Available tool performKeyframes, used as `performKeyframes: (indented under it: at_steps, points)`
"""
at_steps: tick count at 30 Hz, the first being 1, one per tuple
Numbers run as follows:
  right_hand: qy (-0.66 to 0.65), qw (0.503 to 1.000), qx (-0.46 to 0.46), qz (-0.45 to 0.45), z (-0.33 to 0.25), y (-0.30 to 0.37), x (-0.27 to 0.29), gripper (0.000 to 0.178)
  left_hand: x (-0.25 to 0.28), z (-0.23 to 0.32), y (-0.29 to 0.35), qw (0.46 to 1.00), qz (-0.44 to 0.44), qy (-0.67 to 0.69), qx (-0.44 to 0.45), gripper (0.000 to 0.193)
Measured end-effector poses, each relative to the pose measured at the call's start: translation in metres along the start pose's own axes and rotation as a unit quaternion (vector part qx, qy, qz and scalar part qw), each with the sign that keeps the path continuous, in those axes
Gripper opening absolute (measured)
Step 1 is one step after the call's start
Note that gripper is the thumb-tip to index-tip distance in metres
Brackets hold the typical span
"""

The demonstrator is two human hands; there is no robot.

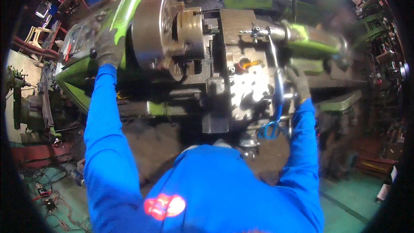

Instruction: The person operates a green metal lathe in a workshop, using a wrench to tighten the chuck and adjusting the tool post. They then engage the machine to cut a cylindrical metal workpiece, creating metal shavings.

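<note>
Head view: left hand (108,54) at green machine box (123,16), fingers blurry, cannot tell grip. Right hand (298,82) by blue hose (278,92), fingers slightly bent, hold hidden. Brownish metal ring (191,28) looks set in big round chuck (148,30); pointed tool (246,31) not touching it yet.

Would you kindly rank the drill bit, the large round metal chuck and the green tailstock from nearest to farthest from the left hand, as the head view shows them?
From the left hand:
1. Large round metal chuck: just to its right.
2. Drill bit: past the chuck, right of the picture's middle.
3. Green tailstock: farther right, beyond the bit.
</note>
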State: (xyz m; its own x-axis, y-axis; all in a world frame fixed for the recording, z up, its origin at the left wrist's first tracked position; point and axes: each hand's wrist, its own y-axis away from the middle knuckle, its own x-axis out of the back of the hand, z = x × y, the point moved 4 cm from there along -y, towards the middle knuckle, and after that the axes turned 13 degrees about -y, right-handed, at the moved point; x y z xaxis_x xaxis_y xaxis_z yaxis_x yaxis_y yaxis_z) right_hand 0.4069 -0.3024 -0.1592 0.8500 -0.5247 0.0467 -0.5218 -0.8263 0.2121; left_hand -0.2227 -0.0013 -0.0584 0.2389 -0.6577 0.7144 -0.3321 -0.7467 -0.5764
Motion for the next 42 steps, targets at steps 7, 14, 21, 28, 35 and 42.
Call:
performKeyframes:
  at_steps: [7, 14, 21, 28, 35, 42]
  points:
    - [0.189, 0.962, 0.021, -0.195, 0.031, -0.05, -0.041, 0.084, 0.008, 0.01, -0.005, 0.999, 0.004, 0.004, 0.041, 0.035]
    - [0.39, 0.87, 0.11, -0.28, 0.03, -0.07, -0.087, 0.056, 0.004, 0.005, -0.001, 0.997, -0.007, 0.026, 0.073, 0.035]
    - [0.27, 0.931, 0.162, -0.187, 0.036, -0.07, -0.081, 0.014, 0.002, 0.006, -0.002, 0.996, -0.036, 0.012, 0.081, 0.037]
    - [0.369, 0.858, 0.299, -0.196, 0.02, -0.057, -0.096, 0.017, -0.012, 0.001, 0.0, 0.996, -0.032, -0.005, 0.077, 0.043]
    - [0.324, 0.915, 0.172, -0.168, 0.023, -0.067, -0.102, 0.011, -0.002, 0.0, 0.0, 0.997, -0.031, -0.009, 0.065, 0.046]
    - [0.289, 0.937, 0.122, -0.151, 0.022, -0.074, -0.098, 0.026, -0.01, 0.002, 0.002, 0.993, -0.07, -0.022, 0.092, 0.048]
